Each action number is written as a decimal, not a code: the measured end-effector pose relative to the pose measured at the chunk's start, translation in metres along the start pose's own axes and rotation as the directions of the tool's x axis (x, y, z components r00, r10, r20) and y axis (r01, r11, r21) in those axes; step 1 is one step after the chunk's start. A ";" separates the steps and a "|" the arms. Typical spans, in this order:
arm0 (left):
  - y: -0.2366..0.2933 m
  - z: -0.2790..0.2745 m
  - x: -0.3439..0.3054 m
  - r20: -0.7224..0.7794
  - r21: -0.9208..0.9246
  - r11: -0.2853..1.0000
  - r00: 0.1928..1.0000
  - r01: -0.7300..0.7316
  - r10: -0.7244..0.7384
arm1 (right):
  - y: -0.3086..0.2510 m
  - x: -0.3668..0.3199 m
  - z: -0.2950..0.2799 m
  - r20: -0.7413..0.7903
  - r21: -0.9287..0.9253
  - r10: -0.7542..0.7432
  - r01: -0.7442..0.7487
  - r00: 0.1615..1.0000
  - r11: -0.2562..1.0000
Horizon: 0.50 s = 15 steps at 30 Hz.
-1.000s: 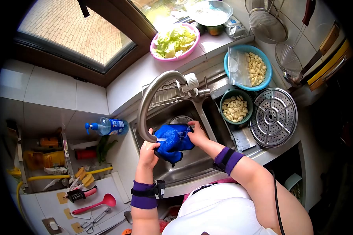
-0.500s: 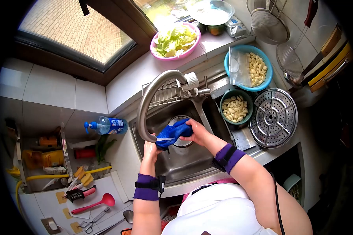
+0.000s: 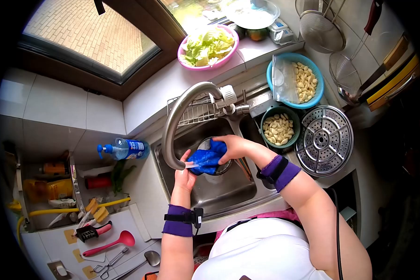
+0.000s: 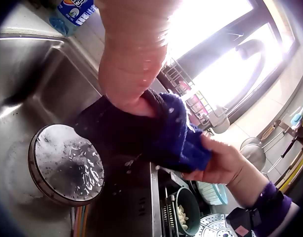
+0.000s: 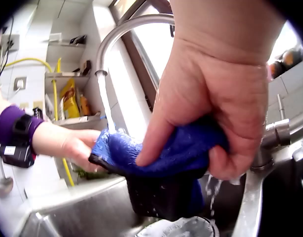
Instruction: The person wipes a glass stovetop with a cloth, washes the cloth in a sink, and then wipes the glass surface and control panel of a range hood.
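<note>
A wet blue cloth with a dark edge is stretched between both hands over the sink. My left hand holds its left end, under the curved faucet. The right hand grips the other end, with thumb and fingers round the bunched fabric in the right wrist view. Water runs from the spout onto the cloth and drips off below. Under it in the sink stands a round vessel of sudsy water. In the left wrist view the left fingertips are hidden by the cloth.
Right of the sink stand a green basket and a blue basin with peeled garlic cloves, beside a perforated steamer plate. A pump bottle stands at the left. Lettuce fills a pink bowl on the sill.
The cloth went from spread out to bunched, then opened out somewhat again under the water. My right hand has turned over its end of the cloth and the left has shifted slightly.
</note>
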<state>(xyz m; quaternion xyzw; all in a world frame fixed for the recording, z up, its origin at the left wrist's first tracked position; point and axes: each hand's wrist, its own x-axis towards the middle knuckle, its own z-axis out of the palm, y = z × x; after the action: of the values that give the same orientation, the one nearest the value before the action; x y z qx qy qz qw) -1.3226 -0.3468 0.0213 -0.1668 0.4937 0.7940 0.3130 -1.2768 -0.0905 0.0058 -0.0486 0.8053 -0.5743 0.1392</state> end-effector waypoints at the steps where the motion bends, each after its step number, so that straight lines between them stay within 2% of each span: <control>1: 0.004 -0.004 0.001 0.026 -0.005 1.000 1.000 0.002 -0.002 | 0.002 0.000 -0.005 0.125 -0.160 0.078 -0.057 0.989 0.985; 3: 0.012 -0.011 0.003 0.076 -0.012 1.000 0.997 0.005 -0.004 | 0.004 -0.001 -0.007 0.085 -0.085 0.208 -0.201 0.974 0.976; 4: 0.014 -0.012 0.002 0.022 0.030 1.000 1.000 0.003 -0.004 | 0.005 -0.001 -0.007 0.069 -0.045 0.273 -0.271 0.959 0.962; 5: 0.014 -0.013 0.003 -0.022 0.106 0.994 0.999 -0.027 0.029 | 0.007 -0.004 -0.006 -0.008 0.000 0.266 -0.266 0.964 0.964; 6: 0.012 -0.013 0.005 -0.063 0.183 0.982 0.996 -0.053 0.066 | 0.008 -0.003 -0.005 -0.032 0.159 0.314 -0.306 0.949 0.939; 7: 0.010 -0.014 0.006 -0.102 0.259 0.963 0.989 -0.075 0.104 | 0.007 -0.002 -0.005 -0.046 0.315 0.366 -0.334 0.930 0.889; 8: 0.009 -0.015 0.006 -0.071 0.317 0.947 0.995 -0.049 0.075 | 0.014 0.002 0.001 0.024 0.590 0.426 -0.357 0.905 0.725; 11: 0.009 -0.001 -0.001 0.010 0.432 0.901 1.000 0.019 -0.026 | -0.005 -0.001 -0.006 0.104 0.796 0.541 -0.396 0.834 0.458; 13: 0.008 0.011 -0.002 0.056 0.437 0.897 0.993 0.065 -0.099 | -0.005 0.001 -0.003 0.157 0.844 0.520 -0.387 0.840 0.372; 15: 0.003 0.025 -0.003 0.094 0.482 0.875 0.991 0.040 -0.097 | -0.006 0.001 -0.004 0.183 0.871 0.498 -0.375 0.848 0.319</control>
<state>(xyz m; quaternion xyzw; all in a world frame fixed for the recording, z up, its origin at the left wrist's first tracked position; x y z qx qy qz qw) -1.3212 -0.3266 0.0370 -0.0554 0.6496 0.6437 0.4007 -1.2794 -0.0895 0.0127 0.2838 0.3762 -0.8474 0.2448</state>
